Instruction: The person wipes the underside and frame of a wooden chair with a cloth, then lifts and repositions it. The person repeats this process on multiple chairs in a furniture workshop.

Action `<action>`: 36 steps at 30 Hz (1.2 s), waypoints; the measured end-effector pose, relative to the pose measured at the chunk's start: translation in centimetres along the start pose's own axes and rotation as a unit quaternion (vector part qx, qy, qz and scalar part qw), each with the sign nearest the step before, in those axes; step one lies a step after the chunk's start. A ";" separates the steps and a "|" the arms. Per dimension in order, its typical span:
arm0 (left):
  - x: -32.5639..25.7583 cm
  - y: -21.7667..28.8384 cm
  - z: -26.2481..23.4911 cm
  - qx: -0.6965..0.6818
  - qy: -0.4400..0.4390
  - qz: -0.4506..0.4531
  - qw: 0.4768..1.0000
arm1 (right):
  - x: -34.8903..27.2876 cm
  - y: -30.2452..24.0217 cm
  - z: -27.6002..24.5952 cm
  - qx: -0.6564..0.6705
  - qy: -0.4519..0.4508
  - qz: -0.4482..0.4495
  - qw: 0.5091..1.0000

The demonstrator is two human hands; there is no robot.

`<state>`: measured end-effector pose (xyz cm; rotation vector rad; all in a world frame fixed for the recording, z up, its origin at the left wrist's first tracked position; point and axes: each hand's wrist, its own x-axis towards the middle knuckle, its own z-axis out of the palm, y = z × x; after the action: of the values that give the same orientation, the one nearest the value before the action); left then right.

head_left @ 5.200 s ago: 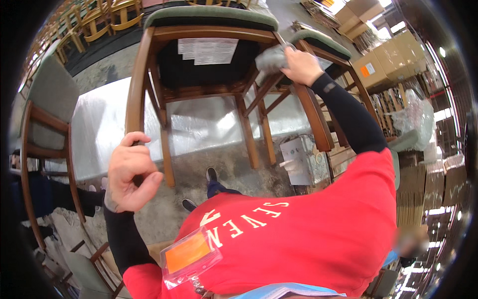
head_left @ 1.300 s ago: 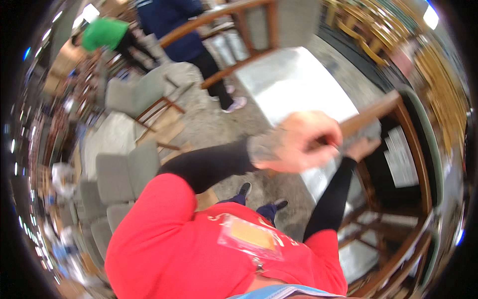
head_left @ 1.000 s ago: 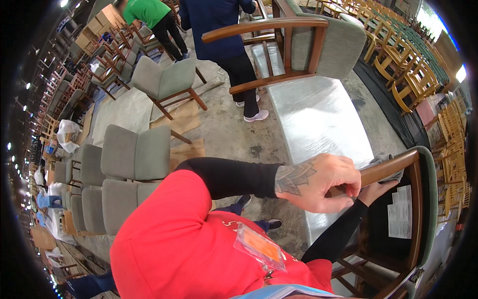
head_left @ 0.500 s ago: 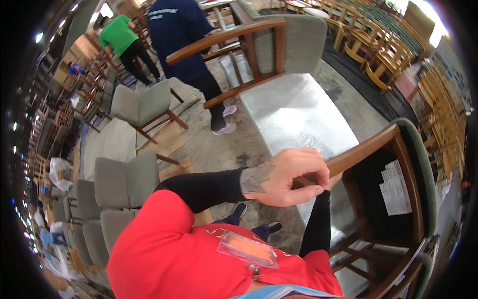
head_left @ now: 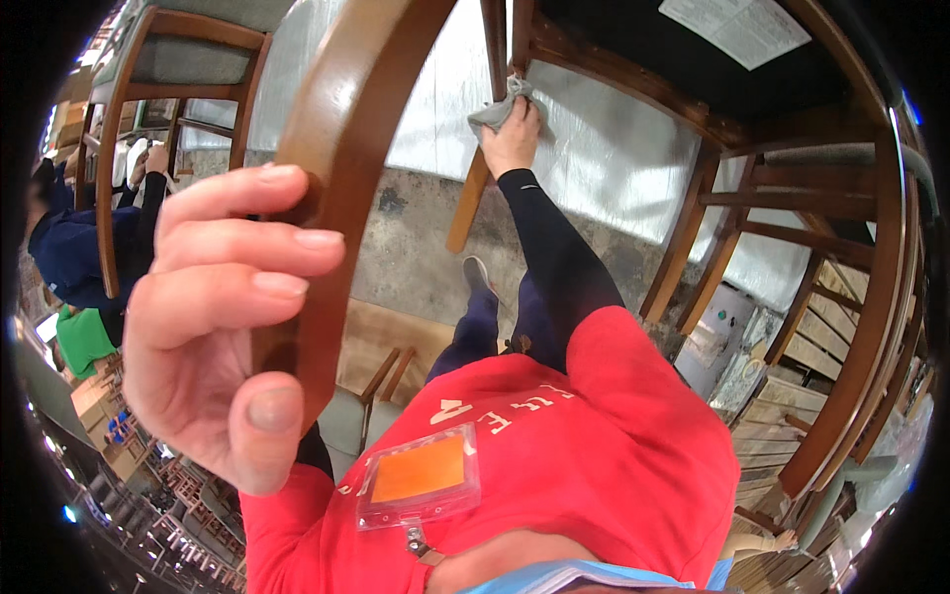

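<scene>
An upturned wooden chair with a black underside and a white paper label fills the upper right. Close in front of me, my left hand is closed around a thick brown chair leg, its fingertips and thumb against the wood. Farther off, my right hand holds a grey cloth against a thinner wooden part of the chair. A narrow brown leg end sticks out below the cloth. The cloth partly hides the wood under it.
Silvery wrapped sheeting lies beneath the chair. Another grey-padded chair stands at upper left, beside a person in dark blue. A person in green is beyond. Wooden chair frames crowd the right side.
The view has tilted and come closer to the chair. My left hand now appears large at the left, still on wood. My right hand, mostly hidden before, shows with the grey cloth.
</scene>
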<state>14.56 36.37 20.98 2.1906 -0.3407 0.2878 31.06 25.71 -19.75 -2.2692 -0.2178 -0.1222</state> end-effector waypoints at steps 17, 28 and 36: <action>0.4 -1.8 0.9 -0.002 0.008 0.080 0.997 | -5.8 -1.7 -5.4 -0.128 -0.107 -0.184 0.969; -0.3 0.0 -0.3 0.087 -0.080 0.012 0.993 | -22.3 2.0 -16.4 0.091 -0.159 0.128 0.975; 6.8 2.6 2.0 0.313 -0.259 -0.005 0.914 | -7.9 19.1 -25.0 -0.330 0.034 0.213 0.919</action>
<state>20.21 32.31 23.93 2.8927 -0.5900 -0.2428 26.73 -6.45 -18.96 -2.9144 0.4217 -0.0456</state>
